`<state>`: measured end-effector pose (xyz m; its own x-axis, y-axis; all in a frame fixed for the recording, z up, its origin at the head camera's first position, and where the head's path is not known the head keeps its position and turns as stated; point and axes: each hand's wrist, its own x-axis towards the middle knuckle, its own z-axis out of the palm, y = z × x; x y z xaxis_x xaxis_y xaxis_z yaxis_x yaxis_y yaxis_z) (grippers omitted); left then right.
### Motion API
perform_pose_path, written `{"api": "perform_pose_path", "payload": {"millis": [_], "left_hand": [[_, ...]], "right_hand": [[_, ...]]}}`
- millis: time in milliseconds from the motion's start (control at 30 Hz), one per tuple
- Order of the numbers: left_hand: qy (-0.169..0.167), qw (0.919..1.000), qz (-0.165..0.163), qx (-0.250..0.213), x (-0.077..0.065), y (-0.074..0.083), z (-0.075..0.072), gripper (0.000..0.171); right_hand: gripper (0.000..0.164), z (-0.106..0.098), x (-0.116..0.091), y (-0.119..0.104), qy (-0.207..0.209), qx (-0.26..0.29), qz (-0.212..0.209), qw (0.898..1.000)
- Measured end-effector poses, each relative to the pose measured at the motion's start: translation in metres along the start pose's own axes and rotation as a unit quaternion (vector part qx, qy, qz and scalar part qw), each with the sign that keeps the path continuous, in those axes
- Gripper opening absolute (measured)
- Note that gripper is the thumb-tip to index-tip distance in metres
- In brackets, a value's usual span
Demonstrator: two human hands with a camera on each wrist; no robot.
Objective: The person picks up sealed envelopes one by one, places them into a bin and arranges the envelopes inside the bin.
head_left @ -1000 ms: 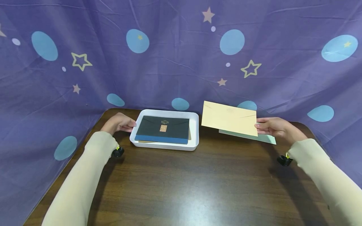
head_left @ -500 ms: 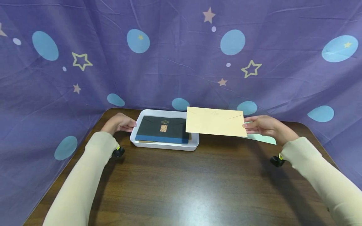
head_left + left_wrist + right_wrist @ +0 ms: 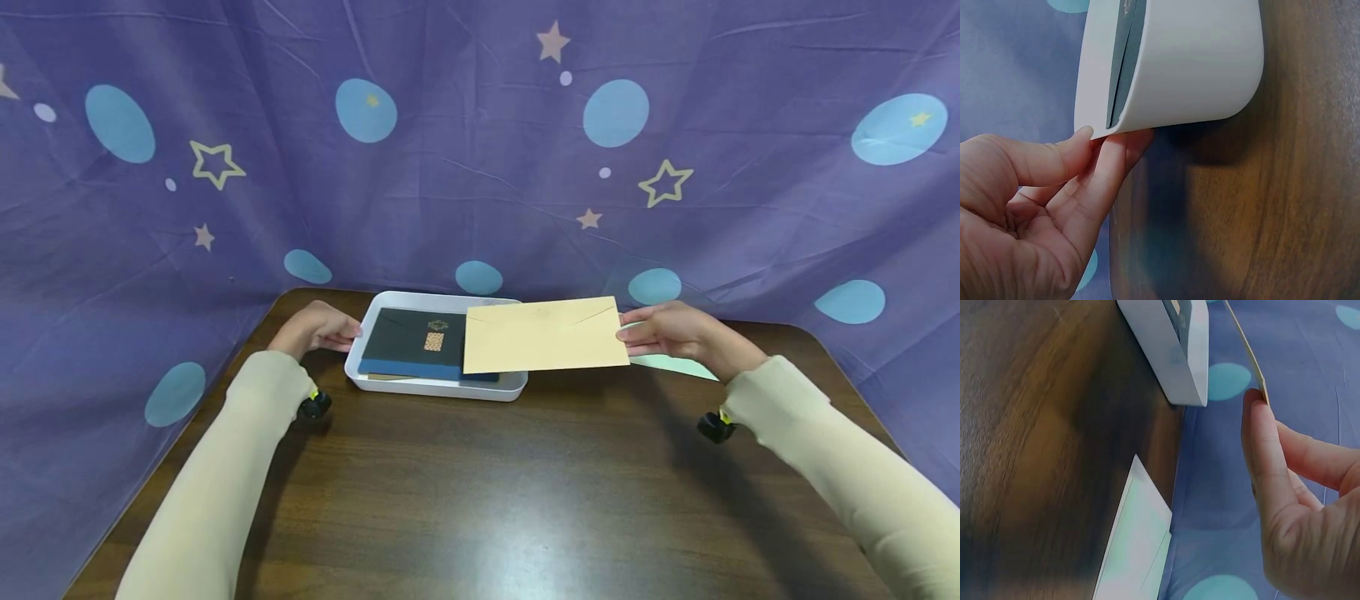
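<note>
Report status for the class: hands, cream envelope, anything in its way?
Left hand pinching white tray. Right hand pinching cream envelope, held partly over tray. Nothing visibly in its way.

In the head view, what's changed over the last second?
The right hand has carried the cream envelope leftward, from right of the white tray to above its right part, where it hides part of the dark envelope. Nothing was newly gripped or released. The left hand still pinches the tray's left edge; the tray and dark envelope look unmoved.
</note>
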<state>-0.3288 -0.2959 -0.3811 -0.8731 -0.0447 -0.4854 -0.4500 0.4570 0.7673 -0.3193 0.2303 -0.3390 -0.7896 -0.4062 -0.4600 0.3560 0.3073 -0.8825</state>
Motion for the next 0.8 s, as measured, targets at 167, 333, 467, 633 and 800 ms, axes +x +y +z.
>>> {"api": "perform_pose_path", "payload": {"millis": [167,333,467,633,800], "left_hand": [[-0.004,1.0,0.002,-0.004,0.0,-0.001,0.0,0.025],[-0.004,1.0,0.003,-0.007,0.0,-0.001,0.0,0.025],[-0.006,0.9999,0.004,-0.008,0.0,-0.001,0.001,0.027],[-0.007,0.9999,0.006,-0.009,0.0,-0.002,0.001,0.027],[-0.008,0.9999,0.007,-0.007,0.0,-0.002,0.0,0.027]], "right_hand": [[0.052,0.013,0.002,-0.005,-0.002,-0.01,0.005,1.0],[0.05,0.023,0.004,-0.009,0.003,-0.017,0.005,1.0],[0.048,0.029,0.005,-0.01,0.012,-0.011,0.003,1.0],[0.048,0.034,0.007,-0.01,0.019,0.008,-0.001,1.0],[0.046,0.039,0.009,-0.009,0.019,0.025,-0.004,1.0]]}}
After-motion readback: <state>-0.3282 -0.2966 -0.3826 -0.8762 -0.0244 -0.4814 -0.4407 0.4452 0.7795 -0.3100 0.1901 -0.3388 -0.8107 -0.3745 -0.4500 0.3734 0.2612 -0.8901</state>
